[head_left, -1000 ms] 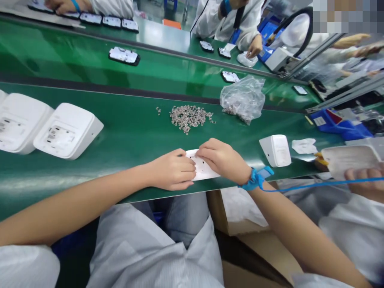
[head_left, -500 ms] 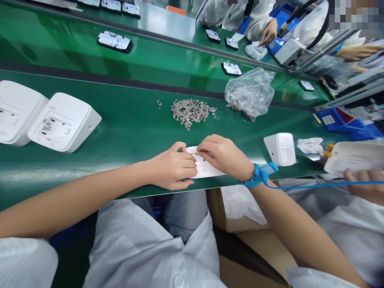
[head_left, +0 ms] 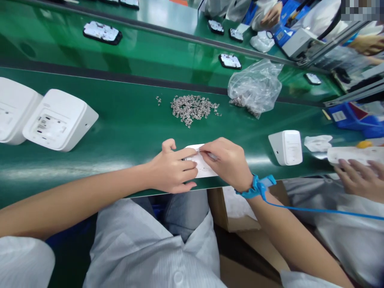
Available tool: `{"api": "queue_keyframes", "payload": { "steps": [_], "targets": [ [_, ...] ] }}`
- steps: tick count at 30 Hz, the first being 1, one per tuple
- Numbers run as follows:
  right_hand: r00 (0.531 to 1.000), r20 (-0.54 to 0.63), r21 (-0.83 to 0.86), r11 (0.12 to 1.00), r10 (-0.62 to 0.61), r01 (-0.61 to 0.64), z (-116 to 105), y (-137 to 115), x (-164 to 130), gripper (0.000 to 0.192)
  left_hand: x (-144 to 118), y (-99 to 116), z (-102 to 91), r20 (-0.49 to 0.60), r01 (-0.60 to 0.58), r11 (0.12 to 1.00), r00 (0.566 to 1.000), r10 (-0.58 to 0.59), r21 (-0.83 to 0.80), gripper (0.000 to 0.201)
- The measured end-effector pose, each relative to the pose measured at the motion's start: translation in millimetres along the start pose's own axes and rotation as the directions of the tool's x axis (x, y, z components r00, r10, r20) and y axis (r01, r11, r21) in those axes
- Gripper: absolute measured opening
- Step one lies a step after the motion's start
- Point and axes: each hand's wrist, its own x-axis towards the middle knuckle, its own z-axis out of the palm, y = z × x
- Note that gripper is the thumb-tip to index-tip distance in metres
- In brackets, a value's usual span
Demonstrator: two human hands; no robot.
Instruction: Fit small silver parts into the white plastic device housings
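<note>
long glossy green conveyor benches (head_left: 126, 120)

- Bare green table (head_left: 126, 124) lies open between the white housings (head_left: 57, 120) and the hands.
- A pile of metal parts (head_left: 192, 109) and a plastic bag (head_left: 255, 88) block the far side.
- A white box (head_left: 286, 147) stands to the right.

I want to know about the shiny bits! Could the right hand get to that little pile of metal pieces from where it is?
Probably yes. The right hand rests on the white plate, and the pile of metal pieces lies just beyond it on the green belt, with only bare belt between them.
</note>
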Motion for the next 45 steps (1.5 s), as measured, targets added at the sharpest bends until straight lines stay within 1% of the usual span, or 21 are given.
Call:
{"api": "queue_keyframes", "payload": {
  "steps": [5,8,14,18,21,27,30,32,34,36,38,41,45],
  "targets": [
    [0.999,0.005,-0.048,0.998,0.046,-0.046,2.9,-0.8,4.5,0.012,0.7,1.0,0.0,0.009,-0.008,1.000,1.000,0.008,0.006,0.024],
    [0.999,0.015,-0.064,0.997,0.049,-0.048,2.3,-0.6,4.2,0.013,1.5,2.4,-0.5,0.005,-0.020,1.000,1.000,0.020,0.017,0.026],
    [1.000,0.004,-0.008,1.000,-0.006,0.006,-2.7,-3.7,-3.1,0.018,1.5,6.6,-0.1,0.049,-0.046,0.995,0.998,0.042,0.093,0.029],
    [0.999,0.003,-0.028,0.999,0.035,-0.035,-4.0,-6.7,-6.9,0.021,1.6,7.4,0.1,0.062,-0.069,0.993,0.996,0.063,0.096,0.026],
    [0.999,0.003,-0.011,0.999,0.050,-0.050,-4.7,-7.3,-6.5,0.021,1.8,7.2,-0.8,0.073,-0.077,0.992,0.995,0.070,0.097,0.027],
    [1.000,0.007,-0.005,1.000,0.005,-0.005,-4.0,-5.8,-5.1,0.019,1.5,7.5,-1.0,0.104,-0.079,0.989,0.992,0.066,0.121,0.031],
    [0.997,0.068,-0.049,0.997,-0.047,0.051,-2.9,-5.1,-5.2,0.023,1.2,7.5,-0.1,0.106,-0.065,0.993,0.993,0.055,0.097,0.029],
    [0.994,0.085,-0.049,0.996,-0.065,0.069,-3.2,-4.5,-4.3,0.024,1.1,7.4,0.4,0.102,-0.057,0.995,0.994,0.048,0.087,0.027],
    [0.998,0.060,-0.002,1.000,-0.030,0.030,-4.6,-3.5,-2.6,0.021,1.1,7.2,0.7,0.095,-0.055,0.994,0.994,0.046,0.089,0.027],
    [0.999,0.016,0.050,0.998,0.034,-0.034,-6.5,-2.6,-0.9,0.017,1.2,7.1,1.1,0.090,-0.061,0.994,0.995,0.052,0.095,0.028],
    [0.998,-0.002,0.057,0.996,0.066,-0.065,-7.7,-2.1,0.0,0.015,1.1,7.2,1.6,0.090,-0.066,0.992,0.994,0.056,0.105,0.028],
    [0.999,-0.003,0.021,0.999,0.034,-0.034,-7.2,-2.4,-1.5,0.016,0.9,7.8,2.6,0.088,-0.055,0.991,0.995,0.045,0.122,0.029],
    [1.000,0.003,0.013,1.000,0.008,-0.008,-4.1,-3.2,-6.2,0.018,0.6,8.5,2.8,0.067,-0.032,0.992,0.997,0.024,0.119,0.029]
  ]
}}
